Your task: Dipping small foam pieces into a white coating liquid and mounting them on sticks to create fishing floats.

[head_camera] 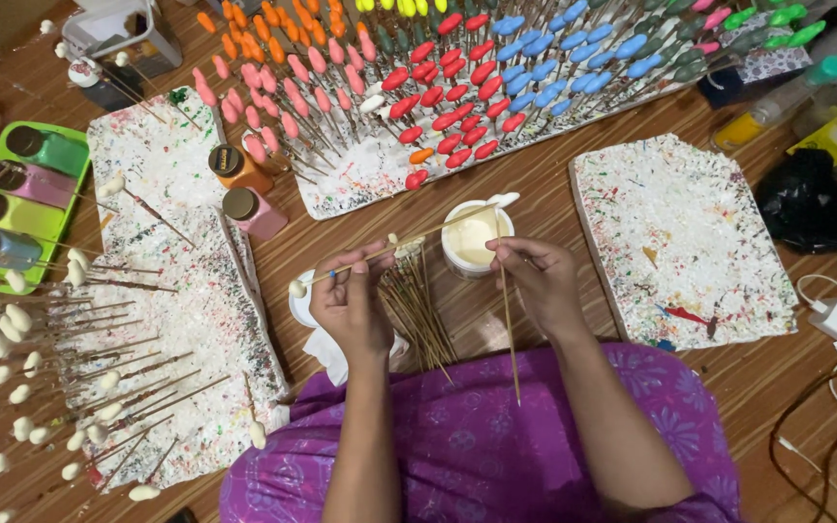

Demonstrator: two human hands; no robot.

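Left hand (pixel 349 302) pinches a thin stick tipped with a white bud; right hand (pixel 537 281) grips a bare stick (pixel 509 324), mid-frame.

Fingers on both hands are closed tight round their sticks, just beside the cup of cream paste (pixel 472 238). Plenty looks done: rows of painted buds (pixel 457 77) fill the foam board (pixel 360 184) at the top, and white uncoloured buds (pixel 12 339) crowd the left edge. Left to go, I'd judge: the bundle of bare sticks (pixel 417 305) lying between the hands on the wooden surface (pixel 535 194).
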